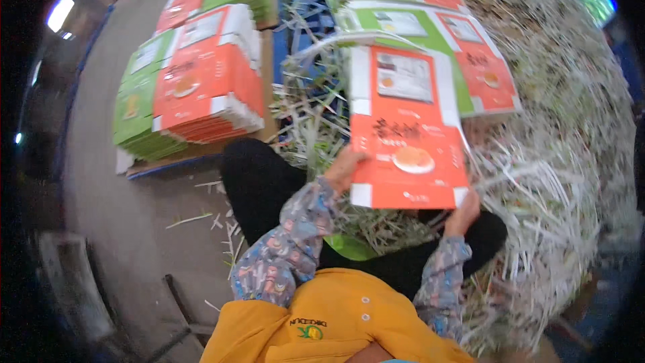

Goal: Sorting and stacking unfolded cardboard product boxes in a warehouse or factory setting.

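A flat orange cardboard box blank (410,138) with white flaps and a printed round food picture is held up in front of my body. My left hand (346,168) grips its left edge, with the fingers partly behind the board. At its lower right corner, my right hand (463,212) is closed on the edge. Whether it is one sheet or several cannot be told. Just beyond it lies a stack of green box blanks (440,64) beside orange ones (487,70), partly covered by the held blank.
To the left, neat stacks of orange blanks (201,91) and green blanks (141,104) rest on a pallet (175,165). A large heap of white paper offcut strips (551,141) spreads along the right. More strips lie over a blue pallet (306,10) between the stacks.
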{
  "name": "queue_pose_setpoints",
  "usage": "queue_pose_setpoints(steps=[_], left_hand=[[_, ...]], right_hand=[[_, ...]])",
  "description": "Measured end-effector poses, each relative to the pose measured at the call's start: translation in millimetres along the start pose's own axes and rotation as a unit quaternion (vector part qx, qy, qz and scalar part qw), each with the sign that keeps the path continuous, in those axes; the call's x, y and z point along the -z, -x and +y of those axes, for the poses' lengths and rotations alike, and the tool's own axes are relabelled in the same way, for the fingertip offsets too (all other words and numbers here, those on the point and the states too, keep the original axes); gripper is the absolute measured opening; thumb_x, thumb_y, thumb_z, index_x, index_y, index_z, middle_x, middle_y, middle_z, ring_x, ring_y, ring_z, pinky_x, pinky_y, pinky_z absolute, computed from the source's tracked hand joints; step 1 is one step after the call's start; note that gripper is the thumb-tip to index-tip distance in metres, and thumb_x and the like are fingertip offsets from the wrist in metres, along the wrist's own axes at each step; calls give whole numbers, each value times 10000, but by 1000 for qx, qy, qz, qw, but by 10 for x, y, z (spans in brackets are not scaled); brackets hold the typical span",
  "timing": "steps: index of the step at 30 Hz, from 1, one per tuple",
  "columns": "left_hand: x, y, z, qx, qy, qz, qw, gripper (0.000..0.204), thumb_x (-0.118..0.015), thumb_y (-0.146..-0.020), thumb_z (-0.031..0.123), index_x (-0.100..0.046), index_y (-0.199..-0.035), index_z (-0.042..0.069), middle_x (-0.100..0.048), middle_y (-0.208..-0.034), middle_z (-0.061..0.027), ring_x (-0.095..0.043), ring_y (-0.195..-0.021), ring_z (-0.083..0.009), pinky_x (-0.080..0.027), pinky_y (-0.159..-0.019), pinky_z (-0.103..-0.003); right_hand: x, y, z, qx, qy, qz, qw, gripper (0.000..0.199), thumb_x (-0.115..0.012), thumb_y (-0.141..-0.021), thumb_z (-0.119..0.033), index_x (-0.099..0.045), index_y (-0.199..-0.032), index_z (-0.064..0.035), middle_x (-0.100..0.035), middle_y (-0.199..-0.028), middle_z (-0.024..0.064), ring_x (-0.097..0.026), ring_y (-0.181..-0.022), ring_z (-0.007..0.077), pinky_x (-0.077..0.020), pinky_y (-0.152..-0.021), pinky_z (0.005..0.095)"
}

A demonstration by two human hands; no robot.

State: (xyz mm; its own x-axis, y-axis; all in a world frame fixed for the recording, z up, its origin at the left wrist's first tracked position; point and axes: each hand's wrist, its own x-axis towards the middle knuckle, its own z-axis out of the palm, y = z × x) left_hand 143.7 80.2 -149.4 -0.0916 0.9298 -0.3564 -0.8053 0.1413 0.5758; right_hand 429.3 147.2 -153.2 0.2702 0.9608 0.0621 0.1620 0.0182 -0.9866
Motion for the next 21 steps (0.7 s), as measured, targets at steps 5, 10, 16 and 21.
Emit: queue_pose_setpoints(steps=[5,10,16,21], left_hand=[[-17,30,28,-3,-43,47,998,374,-563,-741,9,-422,-1088,3,-547,-1022,-126,-568,-887,-224,-496,-743,-365],[-50,69,65,30,-57,70,995,382,-569,-735,-16,-414,-1085,-12,-550,-1016,-128,-585,-844,-228,-520,-696,-352],[97,160,68,18,-81,56,995,401,-583,-720,-14,-416,-1084,-12,-548,-1026,-135,-580,-867,-227,-514,-722,-351],[39,194,25,35,-85,56,994,409,-586,-715,-13,-418,-1088,-11,-548,-1033,-132,-577,-878,-223,-508,-741,-345]], right_hand=[[-211,150,-435,-80,90,-1,993,271,-430,-870,-225,-529,-848,26,-533,-713,55,-493,-631,139,-400,-598,290],[15,-11,-372,117,320,-64,938,223,-472,-837,-193,-522,-926,5,-515,-697,87,-511,-676,224,-411,-648,352],[-526,-682,-747,279,192,-65,939,253,-532,-774,-175,-511,-942,13,-532,-769,134,-513,-738,292,-400,-692,367],[-915,-1366,-3,118,384,-126,907,435,-588,-724,-326,-514,-914,58,-576,-844,152,-551,-782,226,-419,-684,337]])
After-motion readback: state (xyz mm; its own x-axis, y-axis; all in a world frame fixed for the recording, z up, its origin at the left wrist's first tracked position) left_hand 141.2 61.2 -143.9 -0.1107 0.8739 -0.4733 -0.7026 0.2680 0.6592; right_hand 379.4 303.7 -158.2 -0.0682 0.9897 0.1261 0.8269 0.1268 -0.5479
